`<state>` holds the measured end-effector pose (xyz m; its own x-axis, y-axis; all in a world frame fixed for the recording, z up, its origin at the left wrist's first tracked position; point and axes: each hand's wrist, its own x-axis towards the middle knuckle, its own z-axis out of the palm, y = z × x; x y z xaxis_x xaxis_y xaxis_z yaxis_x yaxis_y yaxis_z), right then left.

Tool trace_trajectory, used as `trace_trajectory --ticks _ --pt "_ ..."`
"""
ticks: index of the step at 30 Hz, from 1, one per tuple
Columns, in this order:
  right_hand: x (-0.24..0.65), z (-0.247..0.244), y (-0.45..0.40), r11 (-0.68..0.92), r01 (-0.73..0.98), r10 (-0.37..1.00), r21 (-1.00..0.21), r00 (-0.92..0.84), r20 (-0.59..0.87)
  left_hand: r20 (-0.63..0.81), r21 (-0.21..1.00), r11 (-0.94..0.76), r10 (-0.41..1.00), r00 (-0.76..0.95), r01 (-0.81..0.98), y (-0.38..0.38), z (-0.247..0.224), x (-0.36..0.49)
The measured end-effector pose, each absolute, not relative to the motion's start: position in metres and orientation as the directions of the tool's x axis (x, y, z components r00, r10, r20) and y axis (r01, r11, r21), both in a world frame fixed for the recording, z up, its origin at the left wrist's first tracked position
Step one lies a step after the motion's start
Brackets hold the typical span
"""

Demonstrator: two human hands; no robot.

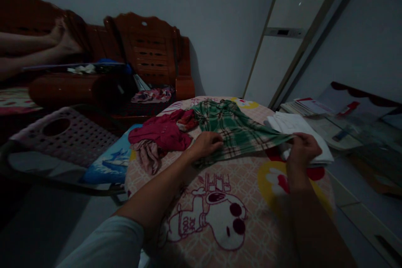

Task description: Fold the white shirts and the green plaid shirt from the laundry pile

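Observation:
A green plaid garment (232,127) lies spread over the round cloth-covered table (257,176). My right hand (303,148) pinches its right corner and holds it stretched outward, slightly off the cloth. At the garment's near left edge, my left hand (207,144) has its fingers curled in on the fabric; the fingertips are partly hidden. Left of the plaid cloth sits a crumpled magenta garment (166,127) with a dusty pink piece (147,155) hanging below it. Beside my right hand is a folded stack of white cloth (292,123).
A woven-back chair (69,134) with a blue cushion (109,159) stands at the left. Behind it is a carved wooden sofa (150,54), with a person's bare legs (40,46) on it. A glass-topped cabinet (358,138) holding papers is at the right, near a white air conditioner (276,50).

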<state>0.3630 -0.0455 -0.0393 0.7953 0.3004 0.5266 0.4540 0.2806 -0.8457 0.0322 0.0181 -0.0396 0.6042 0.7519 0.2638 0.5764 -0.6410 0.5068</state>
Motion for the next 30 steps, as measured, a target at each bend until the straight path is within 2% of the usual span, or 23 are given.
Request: trace_trajectory --ticks 2,3,5,7,9,11,13,16,18,20,23,25,27,30 --pt "0.381 -0.036 -0.053 0.107 0.674 0.17 -0.731 0.712 0.681 0.266 0.484 -0.545 0.837 0.478 0.685 0.029 -0.039 0.023" --pt "0.388 -0.036 -0.055 0.034 0.755 0.157 -0.655 0.643 0.75 0.254 0.462 -0.495 0.869 0.425 0.736 0.035 -0.041 0.017" --pt "0.394 -0.038 -0.057 -0.045 0.865 0.216 -0.5 0.498 0.84 0.2 0.413 -0.418 0.908 0.367 0.809 0.044 -0.044 0.008" --pt "0.392 -0.043 -0.054 -0.075 0.923 0.316 -0.377 0.381 0.869 0.148 0.372 -0.372 0.928 0.342 0.85 0.049 -0.046 0.001" --pt "0.381 -0.047 -0.05 -0.096 0.95 0.379 -0.297 0.311 0.872 0.128 0.348 -0.334 0.942 0.309 0.876 0.051 -0.047 -0.003" --pt "0.364 -0.051 -0.046 -0.042 0.967 0.438 -0.252 0.244 0.865 0.13 0.328 -0.294 0.955 0.265 0.898 0.052 -0.048 -0.005" --pt "0.34 -0.054 -0.044 0.13 0.961 0.544 -0.246 0.138 0.828 0.126 0.305 -0.28 0.959 0.253 0.91 0.053 -0.049 -0.006" --pt "0.301 -0.06 -0.045 0.399 0.855 0.715 -0.33 -0.064 0.696 0.099 0.289 -0.31 0.951 0.294 0.906 0.055 -0.051 -0.007" --pt "0.276 -0.065 -0.049 0.505 0.756 0.789 -0.416 -0.209 0.578 0.065 0.303 -0.326 0.944 0.322 0.895 0.056 -0.052 -0.007" --pt "0.255 -0.069 -0.053 0.554 0.693 0.814 -0.461 -0.336 0.473 -0.021 0.353 -0.373 0.914 0.406 0.858 0.056 -0.052 -0.006" --pt "0.238 -0.073 -0.057 0.589 0.696 0.802 -0.41 -0.444 0.4 -0.071 0.428 -0.439 0.855 0.514 0.79 0.058 -0.053 -0.006" --pt "0.235 -0.076 -0.057 0.594 0.71 0.798 -0.377 -0.461 0.388 0.03 0.408 -0.424 0.892 0.452 0.809 0.063 -0.054 -0.01" --pt "0.237 -0.078 -0.055 0.592 0.703 0.801 -0.395 -0.458 0.385 0.133 0.366 -0.362 0.932 0.337 0.857 0.071 -0.056 -0.016" --pt "0.244 -0.081 -0.052 0.593 0.669 0.803 -0.448 -0.454 0.385 0.153 0.359 -0.239 0.969 0.196 0.902 0.084 -0.059 -0.024"
